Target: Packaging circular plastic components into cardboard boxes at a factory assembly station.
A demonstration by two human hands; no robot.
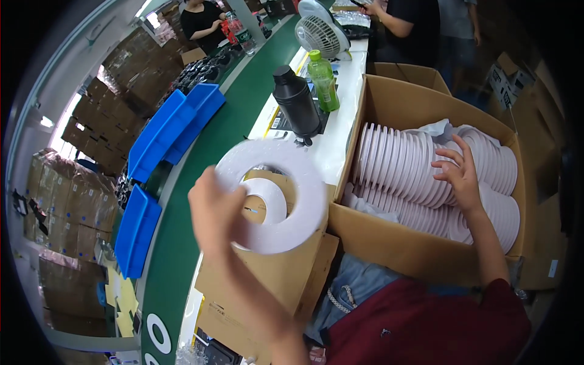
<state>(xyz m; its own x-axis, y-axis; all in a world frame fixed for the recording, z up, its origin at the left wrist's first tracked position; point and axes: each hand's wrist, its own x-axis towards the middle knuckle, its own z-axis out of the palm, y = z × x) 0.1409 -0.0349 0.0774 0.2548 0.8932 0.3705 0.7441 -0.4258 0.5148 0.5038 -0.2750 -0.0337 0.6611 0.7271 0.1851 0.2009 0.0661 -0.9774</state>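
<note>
My left hand (pixel 214 210) is closed on the edge of a large white ring (pixel 309 204), flat and wide-rimmed, held over a cardboard box (pixel 267 286). Through its hole a smaller white ring (pixel 278 204) shows above the brown cardboard. Over on the right, my right hand (pixel 460 176) hovers at an open carton (pixel 420 246), fingers apart and slightly curled, holding nothing that I can see. Packed rows of white rings (pixel 398 164) stand on edge inside that carton, just beside its fingertips. Whether the fingertips touch them I cannot tell.
A green conveyor belt (pixel 188 201) runs along the left, carrying white rings (pixel 159 333) near the bottom. Blue trays (pixel 139 234) line its far side. A black bottle (pixel 297 103), green drink bottle (pixel 323 82) and white fan (pixel 319 35) stand ahead. Other people work farther off.
</note>
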